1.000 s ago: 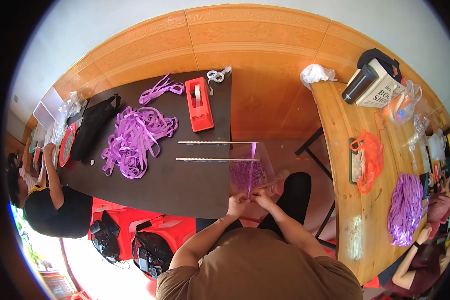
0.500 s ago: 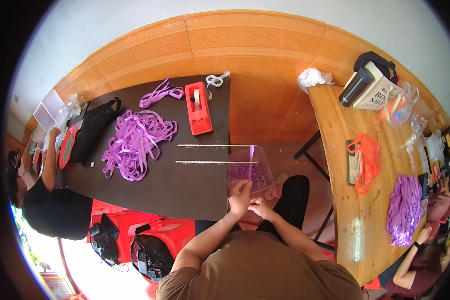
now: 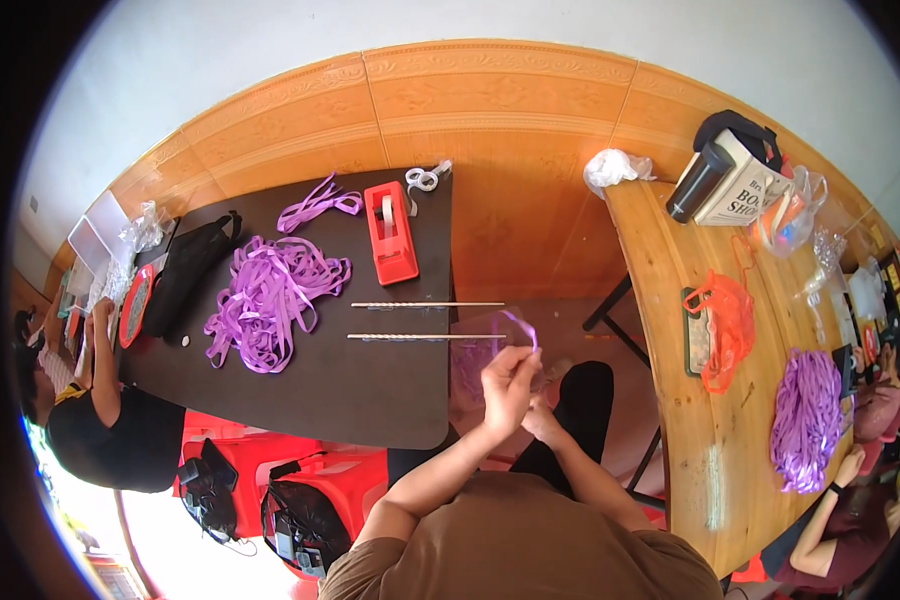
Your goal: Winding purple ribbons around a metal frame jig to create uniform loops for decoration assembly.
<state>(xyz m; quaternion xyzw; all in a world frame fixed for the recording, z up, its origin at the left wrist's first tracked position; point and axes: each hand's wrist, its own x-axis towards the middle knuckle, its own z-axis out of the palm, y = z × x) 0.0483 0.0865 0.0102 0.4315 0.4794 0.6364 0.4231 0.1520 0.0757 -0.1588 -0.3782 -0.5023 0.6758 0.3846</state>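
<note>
My left hand [image 3: 510, 388] pinches a narrow purple ribbon [image 3: 521, 323] that arcs up and over beside the stick ends. Close behind it, my right hand [image 3: 542, 420] has its fingers curled together; what lies in them is hidden. Two thin pale sticks, the far stick [image 3: 428, 304] and the near stick [image 3: 425, 337], lie parallel and stick out past the dark table's right edge. Below their ends, a clear plastic bin [image 3: 467, 385] with purple pieces is partly covered by my left hand. A tangled heap of purple ribbon [image 3: 270, 300] rests on the dark table [image 3: 370, 400].
On the dark table stand a red tape dispenser [image 3: 390, 235], white tape rolls [image 3: 422, 180] and a black bag [image 3: 192, 268]. The wooden table [image 3: 660, 260] at right bears a black bottle [image 3: 698, 182], a red plastic bag [image 3: 730, 335] and a purple ribbon bundle [image 3: 808, 420]. Other people sit at both sides.
My hands have moved right, away from the table. The ribbon that hung straight down across the stick ends now bends in an arc to my left hand.
</note>
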